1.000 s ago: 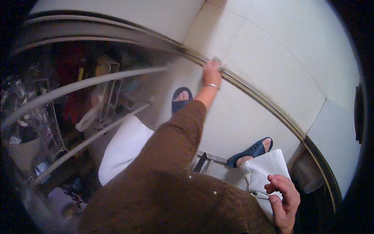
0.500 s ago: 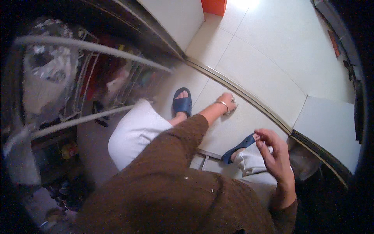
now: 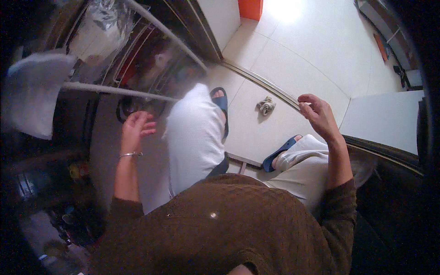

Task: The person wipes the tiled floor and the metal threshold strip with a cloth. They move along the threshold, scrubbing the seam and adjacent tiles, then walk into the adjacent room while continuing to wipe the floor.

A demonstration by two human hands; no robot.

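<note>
A small rolled-up grey-beige cloth bundle (image 3: 266,106), possibly socks, lies on the pale floor tiles between my feet. My left hand (image 3: 137,124), with a bracelet at the wrist, hovers well to the left of it. Its fingers are apart and slightly bent, with nothing in them. On the other side, my right hand (image 3: 317,114) is raised near the metal floor track. Its fingers and thumb curve loosely with a gap between them, and I see nothing held. Blue slippers (image 3: 280,154) are on my feet, and light trousers (image 3: 195,133) cover my knees.
A wire rack (image 3: 123,91) with plastic-wrapped things stands at the left, a white cloth (image 3: 39,91) over its near end. The metal floor track (image 3: 256,83) crosses ahead. A pale panel (image 3: 382,120) is at the right, and an orange object (image 3: 250,9) is at the far side.
My left hand has let go of the cloth bundle and swung back to the left. The bundle now lies alone on the floor. My right hand has moved up and forward.
</note>
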